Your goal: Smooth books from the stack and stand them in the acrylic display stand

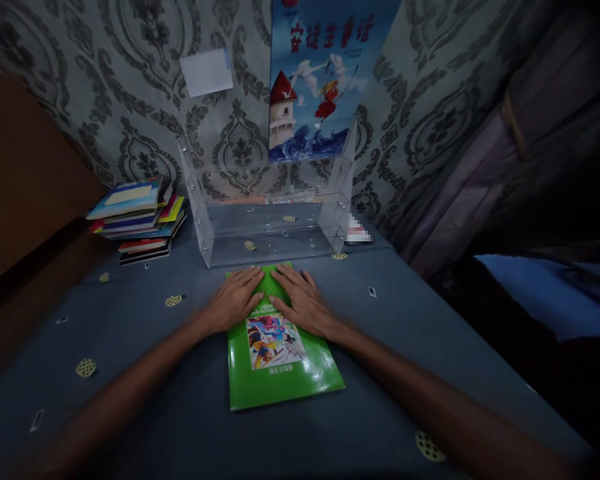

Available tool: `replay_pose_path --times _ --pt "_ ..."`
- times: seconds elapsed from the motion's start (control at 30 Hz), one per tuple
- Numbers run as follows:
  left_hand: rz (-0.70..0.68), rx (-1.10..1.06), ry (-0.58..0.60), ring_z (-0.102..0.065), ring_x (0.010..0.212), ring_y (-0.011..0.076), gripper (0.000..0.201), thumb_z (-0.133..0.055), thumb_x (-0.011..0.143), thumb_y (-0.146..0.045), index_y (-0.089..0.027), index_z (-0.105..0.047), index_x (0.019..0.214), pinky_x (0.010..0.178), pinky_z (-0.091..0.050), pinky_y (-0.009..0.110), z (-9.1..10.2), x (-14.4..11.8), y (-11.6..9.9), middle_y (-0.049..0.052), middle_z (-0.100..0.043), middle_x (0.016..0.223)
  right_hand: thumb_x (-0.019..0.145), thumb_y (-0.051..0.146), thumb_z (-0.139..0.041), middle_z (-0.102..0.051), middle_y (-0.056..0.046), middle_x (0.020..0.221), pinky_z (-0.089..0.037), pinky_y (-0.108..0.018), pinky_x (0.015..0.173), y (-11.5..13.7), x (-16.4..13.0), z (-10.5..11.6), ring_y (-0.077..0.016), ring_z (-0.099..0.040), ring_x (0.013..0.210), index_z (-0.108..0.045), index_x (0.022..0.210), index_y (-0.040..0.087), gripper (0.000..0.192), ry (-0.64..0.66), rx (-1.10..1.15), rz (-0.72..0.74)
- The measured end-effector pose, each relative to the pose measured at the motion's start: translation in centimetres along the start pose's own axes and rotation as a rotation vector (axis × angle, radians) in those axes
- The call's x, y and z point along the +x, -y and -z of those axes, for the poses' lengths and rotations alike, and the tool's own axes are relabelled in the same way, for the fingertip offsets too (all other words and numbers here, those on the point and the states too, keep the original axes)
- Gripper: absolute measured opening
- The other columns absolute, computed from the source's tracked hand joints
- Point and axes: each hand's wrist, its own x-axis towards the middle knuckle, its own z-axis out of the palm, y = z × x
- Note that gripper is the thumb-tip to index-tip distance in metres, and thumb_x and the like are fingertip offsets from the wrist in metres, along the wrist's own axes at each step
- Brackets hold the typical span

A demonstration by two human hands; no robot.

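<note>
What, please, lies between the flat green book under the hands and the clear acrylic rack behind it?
In the head view, only bare blue-grey tablecloth separates the green book from the clear acrylic rack.

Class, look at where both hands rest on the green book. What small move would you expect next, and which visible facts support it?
Probably closing the fingers on the far edge to lift the green book. The left hand and right hand lie flat on its far end, which sits just before the clear acrylic rack; a blue picture book already stands in it.
</note>
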Motion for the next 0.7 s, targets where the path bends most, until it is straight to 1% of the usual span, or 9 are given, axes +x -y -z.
replay_pose_path --times 0.07,0.13,0.2,0.27,0.43,0.5,0.6,0.67,0.7 --pt "-0.010 0.014 -0.027 -0.045 0.141 0.0251 0.048 -0.037 0.103 -0.035 -0.014 -0.047 0.145 0.118 -0.034 0.045 0.3 0.4 -0.2 0.014 -0.050 0.152 0.096 0.048 -0.046 -0.042 -0.020 0.157 -0.024 -0.060 0.119 -0.1 0.1 -0.1 -0.0329 -0.034 0.148 -0.047 0.147 0.012 0.063 -0.010 0.008 0.010" --pt "-0.005 0.035 -0.045 -0.053 0.131 0.0256 0.043 -0.038 0.102 -0.033 -0.014 -0.052 0.139 0.112 -0.040 0.045 0.8 0.9 -0.5 0.013 -0.059 0.142 0.096 0.048 -0.047 -0.043 -0.019 0.156 -0.024 -0.061 0.118 -0.2 0.1 -0.1 -0.0328 -0.036 0.147 -0.049 0.147 0.013 0.062 -0.018 0.011 0.013" --pt "0.006 0.052 -0.039 -0.057 0.123 0.0261 0.040 -0.039 0.102 -0.032 -0.015 -0.056 0.134 0.105 -0.044 0.044 1.3 1.3 -0.8 0.013 -0.064 0.131 0.096 0.047 -0.047 -0.043 -0.019 0.156 -0.024 -0.060 0.118 -0.2 0.1 -0.1 -0.0320 -0.036 0.147 -0.049 0.146 0.014 0.061 -0.018 0.020 0.010" --pt "0.002 0.054 -0.021 -0.057 0.122 0.0263 0.040 -0.039 0.103 -0.032 -0.014 -0.056 0.134 0.104 -0.045 0.044 1.4 1.7 -0.9 0.013 -0.063 0.131 0.096 0.046 -0.047 -0.042 -0.020 0.157 -0.023 -0.059 0.119 -0.1 0.1 0.0 -0.0311 -0.034 0.148 -0.047 0.147 0.013 0.062 -0.015 0.034 -0.002" --pt "-0.058 0.019 0.015 -0.044 0.140 0.0246 0.046 -0.039 0.103 -0.031 -0.016 -0.045 0.147 0.115 -0.034 0.045 0.5 2.6 -0.6 0.012 -0.050 0.151 0.094 0.047 -0.049 -0.037 -0.021 0.159 -0.023 -0.057 0.120 -0.1 0.1 -0.1 -0.0316 -0.031 0.150 -0.042 0.150 0.007 0.068 -0.038 0.042 -0.056" --pt "-0.076 0.019 0.003 -0.046 0.139 0.0240 0.046 -0.039 0.103 -0.030 -0.016 -0.046 0.146 0.114 -0.035 0.043 0.3 2.9 -0.6 0.012 -0.051 0.150 0.093 0.047 -0.050 -0.042 -0.020 0.157 -0.025 -0.056 0.120 -0.4 0.2 -0.2 -0.0310 -0.035 0.148 -0.044 0.149 0.009 0.067 -0.065 0.053 -0.045" --pt "-0.088 0.033 -0.010 -0.055 0.127 0.0256 0.043 -0.039 0.102 -0.030 -0.013 -0.051 0.140 0.107 -0.041 0.043 0.5 3.4 -0.8 0.014 -0.059 0.140 0.092 0.044 -0.051 -0.049 -0.018 0.153 -0.029 -0.055 0.118 -0.9 0.4 -0.4 -0.0300 -0.042 0.144 -0.048 0.146 0.014 0.062 -0.116 0.079 -0.017" --pt "-0.089 0.035 -0.006 -0.057 0.123 0.0261 0.041 -0.038 0.102 -0.030 -0.014 -0.053 0.137 0.105 -0.043 0.044 0.7 3.9 -1.0 0.013 -0.061 0.136 0.092 0.043 -0.051 -0.049 -0.019 0.152 -0.030 -0.056 0.117 -1.2 0.4 -0.6 -0.0309 -0.041 0.144 -0.048 0.146 0.014 0.062 -0.137 0.082 -0.023" --pt "-0.093 0.028 0.001 -0.056 0.125 0.0259 0.042 -0.038 0.103 -0.030 -0.014 -0.053 0.138 0.107 -0.043 0.044 0.7 4.1 -1.0 0.013 -0.060 0.138 0.091 0.043 -0.052 -0.048 -0.020 0.153 -0.029 -0.056 0.118 -1.3 0.4 -0.7 -0.0315 -0.040 0.145 -0.047 0.146 0.012 0.063 -0.143 0.079 -0.036"
